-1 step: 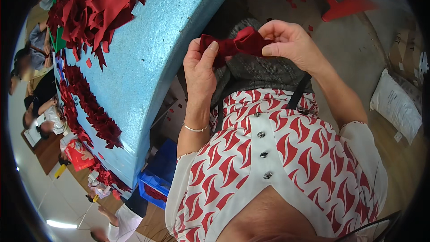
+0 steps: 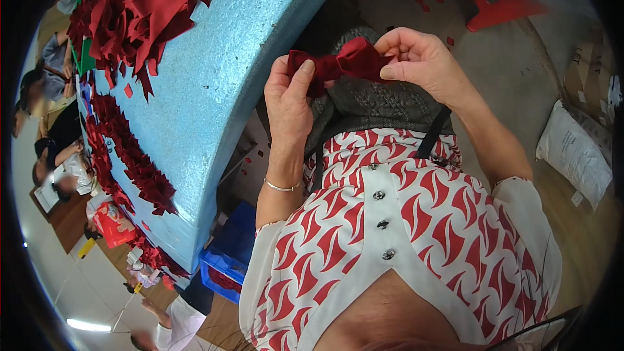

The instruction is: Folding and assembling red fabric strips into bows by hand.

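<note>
A dark red ribbon bow (image 2: 356,58) is stretched between my hands above my lap. My left hand (image 2: 291,94) pinches its left end, with the thumb on top. My right hand (image 2: 422,68) pinches its right end between thumb and fingers. The bow's middle hangs free between the two grips, and its underside is hidden. To the left of my hands is a light blue tabletop (image 2: 214,32). On it lies a big heap of dark red ribbon pieces (image 2: 146,13), with a row of red bows (image 2: 133,153) nearer to me.
A green crate (image 2: 84,55) stands behind the heap. Under the table edge sits a blue bin (image 2: 224,276) with red pieces inside. A white sack (image 2: 573,153) and cardboard boxes (image 2: 585,75) are at the right. A red stand (image 2: 494,13) is on the floor. Several people sit far left.
My hands are very slightly farther apart, and the bow's raised loop has tilted a little. Both grips stay on the bow.
</note>
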Demonstrator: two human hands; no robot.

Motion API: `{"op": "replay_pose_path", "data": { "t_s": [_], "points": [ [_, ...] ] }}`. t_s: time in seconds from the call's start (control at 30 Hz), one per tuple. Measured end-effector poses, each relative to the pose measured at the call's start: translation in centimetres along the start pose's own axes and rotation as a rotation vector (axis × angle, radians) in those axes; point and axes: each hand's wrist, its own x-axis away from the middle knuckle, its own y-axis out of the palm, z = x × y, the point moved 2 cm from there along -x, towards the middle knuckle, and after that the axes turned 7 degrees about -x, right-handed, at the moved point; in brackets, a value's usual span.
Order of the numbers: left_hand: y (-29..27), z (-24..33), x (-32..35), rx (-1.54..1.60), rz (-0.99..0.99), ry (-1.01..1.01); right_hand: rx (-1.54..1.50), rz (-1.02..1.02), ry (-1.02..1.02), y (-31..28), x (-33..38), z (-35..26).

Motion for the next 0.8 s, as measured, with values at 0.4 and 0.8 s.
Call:
{"op": "replay_pose_path", "data": {
  "t_s": [0.4,0.8],
  "points": [
    [-0.8,-1.1,0.6,0.071,0.022,-0.072,0.028,0.073,-0.182,0.5,-0.4,1.1],
    [-6.6,6.3,3.7,-0.167,0.017,-0.015,-0.313,0.236,-0.044,11.8,-2.1,0.8]
  ]
}}
